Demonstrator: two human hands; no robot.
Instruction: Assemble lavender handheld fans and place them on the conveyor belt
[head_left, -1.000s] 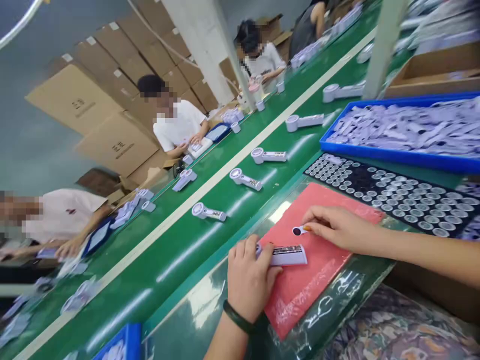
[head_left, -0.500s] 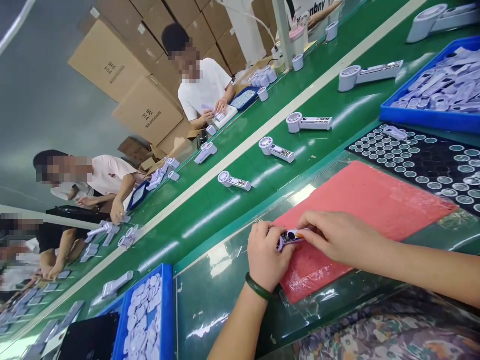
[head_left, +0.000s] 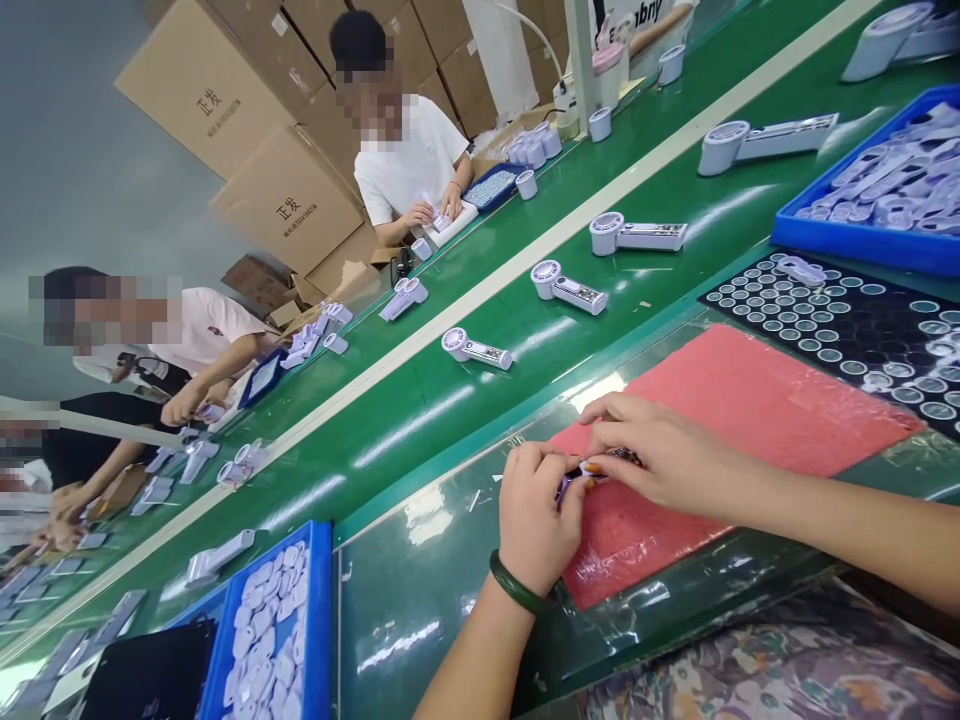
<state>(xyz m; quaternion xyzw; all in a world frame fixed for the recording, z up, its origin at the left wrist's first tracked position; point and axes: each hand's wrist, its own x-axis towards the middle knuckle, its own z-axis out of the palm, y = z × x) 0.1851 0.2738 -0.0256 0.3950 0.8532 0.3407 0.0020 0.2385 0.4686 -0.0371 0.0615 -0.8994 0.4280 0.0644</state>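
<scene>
My left hand [head_left: 538, 510] has its fingers closed round a small lavender plastic part [head_left: 564, 486] with dark areas on it. Thumb and fingertips of my right hand [head_left: 637, 455] pinch the same part from the other side. Most of it is hidden by the fingers, so its full shape cannot be made out. Both hands are over the left end of a red mat [head_left: 750, 410] on the green worktop. A dark bangle [head_left: 517, 585] circles my left wrist.
Blue trays of lavender parts stand at right [head_left: 862, 240] and lower left [head_left: 319, 620]. Round clear discs lie on a black sheet [head_left: 832, 330]. Several handheld-fan-shaped housings, one nearby [head_left: 476, 350], lie on the green conveyor [head_left: 405, 430]. Other people work across it.
My right fingers have shifted over the part and cover more of it, while my left hand stays closed round it. The view has tilted slightly; the co-worker at left has moved an arm.
</scene>
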